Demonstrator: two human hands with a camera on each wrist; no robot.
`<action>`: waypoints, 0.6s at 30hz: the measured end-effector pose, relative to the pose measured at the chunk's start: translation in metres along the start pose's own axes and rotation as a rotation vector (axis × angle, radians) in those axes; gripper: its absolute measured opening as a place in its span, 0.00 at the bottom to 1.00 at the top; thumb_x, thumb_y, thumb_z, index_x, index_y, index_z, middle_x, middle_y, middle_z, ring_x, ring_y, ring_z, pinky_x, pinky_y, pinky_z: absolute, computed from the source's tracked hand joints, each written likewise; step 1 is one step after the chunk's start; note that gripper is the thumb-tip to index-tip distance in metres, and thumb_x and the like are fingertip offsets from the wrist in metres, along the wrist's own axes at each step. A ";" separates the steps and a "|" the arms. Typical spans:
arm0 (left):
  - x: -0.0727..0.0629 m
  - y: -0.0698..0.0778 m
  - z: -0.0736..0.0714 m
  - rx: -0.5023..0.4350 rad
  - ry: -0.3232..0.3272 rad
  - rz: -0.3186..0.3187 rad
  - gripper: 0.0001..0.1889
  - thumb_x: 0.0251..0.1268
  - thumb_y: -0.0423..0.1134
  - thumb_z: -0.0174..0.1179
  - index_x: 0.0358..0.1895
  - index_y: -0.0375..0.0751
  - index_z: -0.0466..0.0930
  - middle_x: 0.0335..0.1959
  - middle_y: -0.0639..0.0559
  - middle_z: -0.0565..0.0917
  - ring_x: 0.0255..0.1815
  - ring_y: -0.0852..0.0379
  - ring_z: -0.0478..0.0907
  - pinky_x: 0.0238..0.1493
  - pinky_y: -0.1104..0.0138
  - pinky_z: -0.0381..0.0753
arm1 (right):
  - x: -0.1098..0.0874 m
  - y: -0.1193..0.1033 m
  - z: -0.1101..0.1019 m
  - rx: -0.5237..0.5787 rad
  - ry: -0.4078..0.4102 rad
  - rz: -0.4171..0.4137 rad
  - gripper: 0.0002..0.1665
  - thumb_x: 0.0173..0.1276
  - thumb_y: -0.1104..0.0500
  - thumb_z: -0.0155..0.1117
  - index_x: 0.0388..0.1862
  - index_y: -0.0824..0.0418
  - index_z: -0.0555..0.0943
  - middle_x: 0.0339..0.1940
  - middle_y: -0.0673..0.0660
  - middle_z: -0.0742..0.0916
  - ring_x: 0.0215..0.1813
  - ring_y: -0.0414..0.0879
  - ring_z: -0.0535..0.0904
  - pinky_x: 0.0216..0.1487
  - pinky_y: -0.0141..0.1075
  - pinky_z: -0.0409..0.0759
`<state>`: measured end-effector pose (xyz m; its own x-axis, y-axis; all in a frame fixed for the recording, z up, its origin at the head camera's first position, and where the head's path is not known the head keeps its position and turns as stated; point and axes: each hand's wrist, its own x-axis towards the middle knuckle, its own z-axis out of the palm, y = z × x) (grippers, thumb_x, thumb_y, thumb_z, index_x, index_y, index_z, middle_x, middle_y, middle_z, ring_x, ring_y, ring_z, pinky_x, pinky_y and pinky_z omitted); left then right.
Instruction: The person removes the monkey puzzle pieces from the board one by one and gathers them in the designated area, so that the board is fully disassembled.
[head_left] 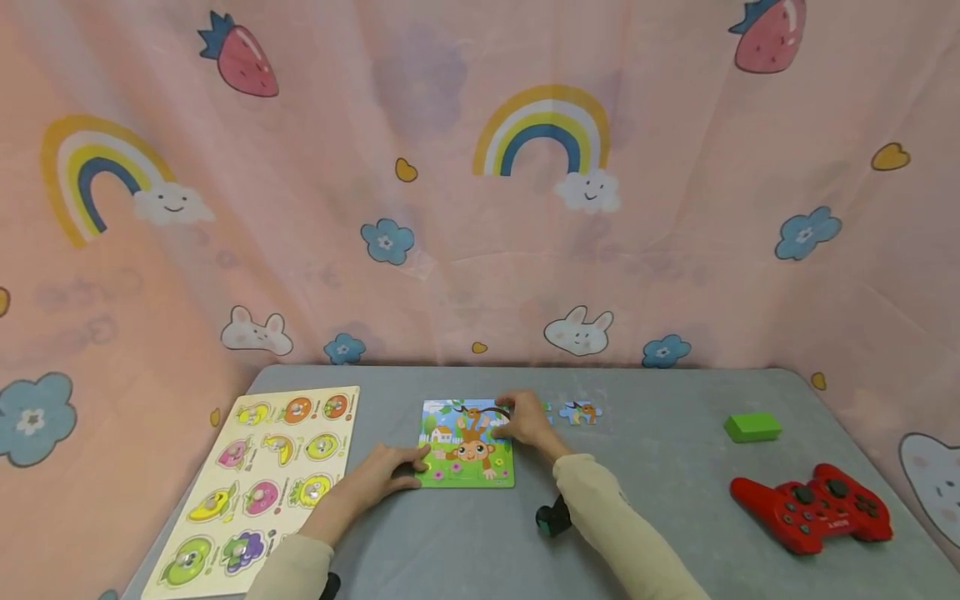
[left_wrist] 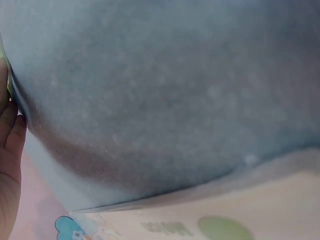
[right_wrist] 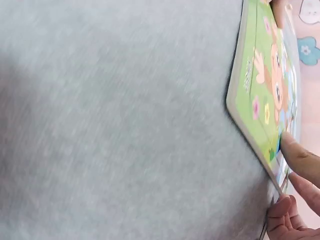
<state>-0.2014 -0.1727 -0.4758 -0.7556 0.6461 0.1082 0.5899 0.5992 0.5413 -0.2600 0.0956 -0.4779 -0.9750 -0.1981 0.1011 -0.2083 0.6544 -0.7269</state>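
Note:
A square jigsaw puzzle [head_left: 474, 475] with a monkey picture lies flat on the grey table. At its left edge, my left hand [head_left: 384, 473] rests with extended fingers, the index fingertip over the border. My right hand [head_left: 531, 423] is at the upper right corner, with thumb and curled fingers pinching at a piece mostly hidden by them. In the right wrist view the thumb [right_wrist: 300, 157] touches the face of the puzzle [right_wrist: 256, 125], other fingertips by its rim. Loose jigsaw pieces [head_left: 581, 412] lie just right of that hand, one partly covered by it.
A cream fruit board [head_left: 288, 508] with knobbed pieces lies at the left. On the right are a green block [head_left: 753, 427] and a red game controller [head_left: 817, 510]. A pink patterned curtain [head_left: 480, 283] hangs behind the table [head_left: 645, 475].

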 end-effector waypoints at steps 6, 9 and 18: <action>0.001 -0.001 0.000 0.001 -0.004 -0.021 0.24 0.61 0.37 0.64 0.59 0.28 0.76 0.44 0.52 0.87 0.52 0.52 0.80 0.54 0.57 0.77 | 0.003 0.004 -0.004 -0.043 -0.032 -0.043 0.25 0.42 0.66 0.81 0.42 0.71 0.84 0.40 0.63 0.86 0.41 0.54 0.77 0.47 0.45 0.76; 0.001 -0.002 0.000 0.000 -0.005 -0.028 0.24 0.61 0.37 0.64 0.59 0.29 0.76 0.45 0.51 0.86 0.53 0.52 0.79 0.54 0.56 0.77 | 0.006 0.006 -0.006 -0.096 -0.081 -0.092 0.24 0.44 0.64 0.81 0.42 0.68 0.85 0.38 0.59 0.84 0.37 0.49 0.73 0.42 0.42 0.73; 0.000 -0.002 0.000 -0.003 -0.003 -0.026 0.23 0.61 0.37 0.64 0.58 0.30 0.77 0.46 0.50 0.86 0.54 0.51 0.79 0.55 0.56 0.76 | 0.012 0.004 -0.008 -0.093 -0.176 -0.054 0.25 0.46 0.65 0.80 0.46 0.65 0.84 0.43 0.60 0.83 0.43 0.52 0.74 0.49 0.45 0.73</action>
<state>-0.2029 -0.1739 -0.4772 -0.7697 0.6318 0.0915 0.5691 0.6141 0.5468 -0.2726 0.1014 -0.4740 -0.9352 -0.3540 0.0117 -0.2740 0.7020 -0.6573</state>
